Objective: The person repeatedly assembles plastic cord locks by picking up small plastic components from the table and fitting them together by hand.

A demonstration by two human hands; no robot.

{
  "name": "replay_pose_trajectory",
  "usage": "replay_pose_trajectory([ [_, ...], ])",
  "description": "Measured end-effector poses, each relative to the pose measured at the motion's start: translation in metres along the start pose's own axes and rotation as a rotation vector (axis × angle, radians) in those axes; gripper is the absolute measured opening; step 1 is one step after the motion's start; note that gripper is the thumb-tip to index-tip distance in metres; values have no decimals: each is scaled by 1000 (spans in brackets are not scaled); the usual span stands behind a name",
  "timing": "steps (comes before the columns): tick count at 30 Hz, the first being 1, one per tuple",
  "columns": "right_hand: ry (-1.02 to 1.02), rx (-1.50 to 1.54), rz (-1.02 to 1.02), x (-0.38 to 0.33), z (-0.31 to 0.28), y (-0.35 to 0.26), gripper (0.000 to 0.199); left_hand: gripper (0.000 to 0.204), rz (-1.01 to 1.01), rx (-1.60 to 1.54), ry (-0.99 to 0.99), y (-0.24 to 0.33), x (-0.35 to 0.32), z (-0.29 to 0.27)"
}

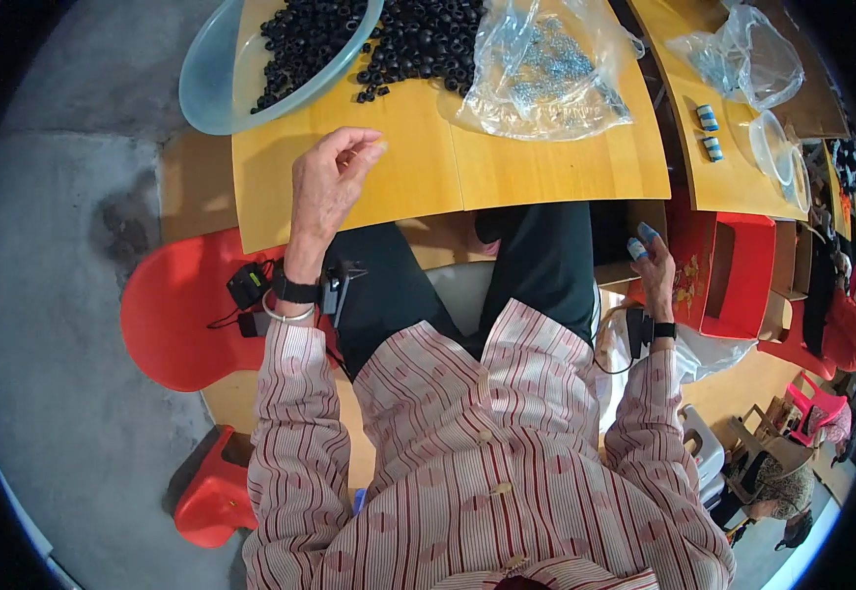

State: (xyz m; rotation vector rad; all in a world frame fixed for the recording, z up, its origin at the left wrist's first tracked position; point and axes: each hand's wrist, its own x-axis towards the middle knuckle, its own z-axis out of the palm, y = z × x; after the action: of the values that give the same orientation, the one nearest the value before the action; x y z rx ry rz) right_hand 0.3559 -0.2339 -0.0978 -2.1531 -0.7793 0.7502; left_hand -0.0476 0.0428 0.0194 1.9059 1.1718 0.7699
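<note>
My left hand (pixel 335 182) is above the near edge of the yellow table (pixel 403 147), its fingers curled and the thumb pressed toward the forefinger. Anything in that pinch is too small or hidden to make out. Past the hand lie a heap of small black round parts (pixel 423 44) and a clear plastic bag (pixel 546 74) of small silvery metal pieces. My right hand (pixel 656 270) is low at the right, beyond the table's edge. Two of its fingertips carry blue-and-white wraps, and its fingers are stretched out with nothing visible in them.
A translucent basin (pixel 214 93) with more black parts stands at the far left. On another table at the right are two blue-and-white rolls (pixel 710 133), a crumpled plastic bag (pixel 747 59) and a clear tub (pixel 772 147). Red chairs (pixel 177 315) flank me.
</note>
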Motion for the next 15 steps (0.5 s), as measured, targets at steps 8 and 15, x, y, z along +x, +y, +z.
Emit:
replay_pose_trajectory([
  [8,9,79,-68,-19,5,-32,39,21,148,359,205,-9,38,18],
  [15,-1,-149,-183,-40,22,-72,33,47,347,713,219,-20,66,39],
])
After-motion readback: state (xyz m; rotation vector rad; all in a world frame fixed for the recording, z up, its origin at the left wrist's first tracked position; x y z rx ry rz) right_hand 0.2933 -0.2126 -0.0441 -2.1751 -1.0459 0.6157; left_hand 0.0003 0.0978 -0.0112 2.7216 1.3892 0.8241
